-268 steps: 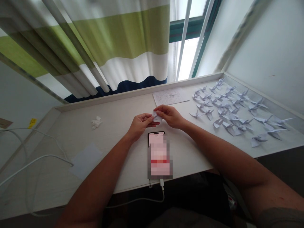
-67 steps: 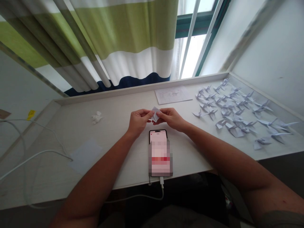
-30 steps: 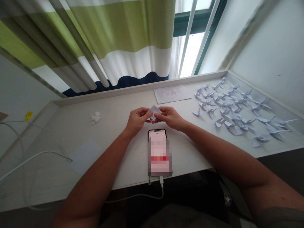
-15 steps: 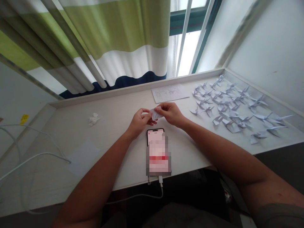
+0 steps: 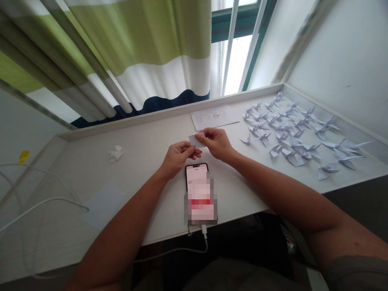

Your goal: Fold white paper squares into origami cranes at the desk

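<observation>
A small folded piece of white paper (image 5: 196, 140) is held up between both hands, above the table and just beyond the phone. My left hand (image 5: 178, 157) pinches its lower left part between thumb and fingers. From the right, my right hand (image 5: 216, 142) grips the upper right part, thumb on top and fingers behind. The fingers cover part of the paper, so its full folded shape is hidden. Directly below the hands lies a phone (image 5: 197, 171) with a lit pinkish screen, partly blurred, and a white cable plugged into its near end.
Several folded paper cranes (image 5: 291, 125) stand at the right of the white table (image 5: 145, 141). Printed sheets (image 5: 214, 117) lie behind my hands. To the left are a crumpled tissue (image 5: 116, 154), a white paper sheet (image 5: 103, 204) and a white cable (image 5: 54, 199). A raised rim borders the table's back.
The folded paper has turned slightly, showing a flatter face. My left fingers have shifted lower on it and curled in more. The whole view has moved a little.
</observation>
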`<action>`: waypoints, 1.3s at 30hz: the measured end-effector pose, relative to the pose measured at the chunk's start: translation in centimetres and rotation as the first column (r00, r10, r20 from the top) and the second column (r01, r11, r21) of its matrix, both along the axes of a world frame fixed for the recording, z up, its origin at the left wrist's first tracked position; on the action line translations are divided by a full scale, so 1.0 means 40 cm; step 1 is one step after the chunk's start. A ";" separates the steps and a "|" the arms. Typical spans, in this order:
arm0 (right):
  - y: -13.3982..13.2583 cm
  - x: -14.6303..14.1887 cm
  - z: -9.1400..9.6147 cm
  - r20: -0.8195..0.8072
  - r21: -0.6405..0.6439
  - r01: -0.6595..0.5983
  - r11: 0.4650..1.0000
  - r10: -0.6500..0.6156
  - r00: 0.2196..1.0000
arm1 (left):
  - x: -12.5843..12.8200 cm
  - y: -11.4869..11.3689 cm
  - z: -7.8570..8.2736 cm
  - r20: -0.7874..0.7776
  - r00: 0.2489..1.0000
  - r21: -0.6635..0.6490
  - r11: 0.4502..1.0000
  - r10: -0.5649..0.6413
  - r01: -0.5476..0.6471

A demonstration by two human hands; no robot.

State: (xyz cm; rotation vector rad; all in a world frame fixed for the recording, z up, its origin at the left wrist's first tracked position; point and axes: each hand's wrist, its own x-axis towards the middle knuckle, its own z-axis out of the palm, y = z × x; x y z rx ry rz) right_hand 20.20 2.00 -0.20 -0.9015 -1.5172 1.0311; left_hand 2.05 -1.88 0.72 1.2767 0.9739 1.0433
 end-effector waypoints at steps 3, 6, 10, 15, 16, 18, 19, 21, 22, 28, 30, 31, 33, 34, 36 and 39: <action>0.002 0.002 0.001 -0.024 -0.007 -0.009 1.000 0.008 1.000 | 0.003 -0.002 0.001 -0.004 0.998 0.035 0.998 0.058 -0.058; 0.008 0.008 0.003 -0.057 -0.050 -0.048 0.998 0.045 0.997 | 0.001 -0.006 0.005 -0.010 0.993 0.083 0.990 0.117 -0.116; 0.013 0.010 0.004 -0.115 -0.096 -0.120 0.988 0.109 0.987 | -0.007 -0.007 0.006 -0.106 0.970 0.283 0.942 0.217 -0.180; 0.016 0.005 0.004 -0.142 -0.053 -0.125 0.991 0.117 0.983 | -0.007 -0.007 -0.002 -0.130 0.937 0.385 0.887 0.325 -0.254; 0.015 0.005 0.005 -0.133 -0.038 -0.114 0.993 0.108 0.985 | -0.006 -0.007 -0.003 -0.115 0.931 0.390 0.877 0.347 -0.279; 0.013 0.008 0.011 -0.071 0.022 -0.068 0.997 0.069 0.995 | -0.006 -0.006 -0.001 -0.084 0.920 0.391 0.862 0.384 -0.324; 0.011 0.011 0.015 -0.016 0.073 -0.038 0.997 0.039 0.999 | -0.008 -0.005 0.000 -0.073 0.912 0.391 0.853 0.404 -0.346; 0.006 0.019 0.025 0.104 0.177 0.018 0.984 -0.037 0.994 | -0.014 -0.002 0.004 -0.078 0.896 0.418 0.830 0.438 -0.369; 0.002 0.024 0.030 0.152 0.201 0.035 0.979 -0.066 0.986 | -0.018 -0.001 0.007 -0.091 0.886 0.449 0.813 0.454 -0.371; -0.016 0.037 0.044 0.259 0.126 -0.139 0.982 0.102 0.961 | -0.025 -0.002 0.014 -0.165 0.860 0.507 0.790 0.482 -0.346; -0.018 0.032 0.040 0.217 0.090 -0.228 0.969 0.204 0.954 | -0.021 -0.007 0.012 -0.142 0.882 0.451 0.822 0.450 -0.347; -0.018 0.029 0.038 0.193 0.085 -0.246 0.966 0.226 0.955 | -0.018 -0.008 0.011 -0.124 0.892 0.427 0.835 0.434 -0.347; -0.016 0.024 0.033 0.155 0.113 -0.225 0.968 0.206 0.966 | -0.015 -0.011 0.012 -0.074 0.913 0.393 0.853 0.401 -0.343; -0.014 0.023 0.030 0.146 0.139 -0.205 0.969 0.184 0.972 | -0.014 -0.011 0.013 -0.043 0.924 0.373 0.864 0.379 -0.337; -0.011 0.024 0.028 0.146 0.183 -0.177 0.967 0.152 0.978 | -0.013 -0.009 0.017 0.024 0.942 0.314 0.892 0.335 -0.325; -0.008 0.028 0.027 0.159 0.203 -0.179 0.963 0.148 0.976 | -0.012 -0.003 0.023 0.093 0.945 0.202 0.923 0.314 -0.327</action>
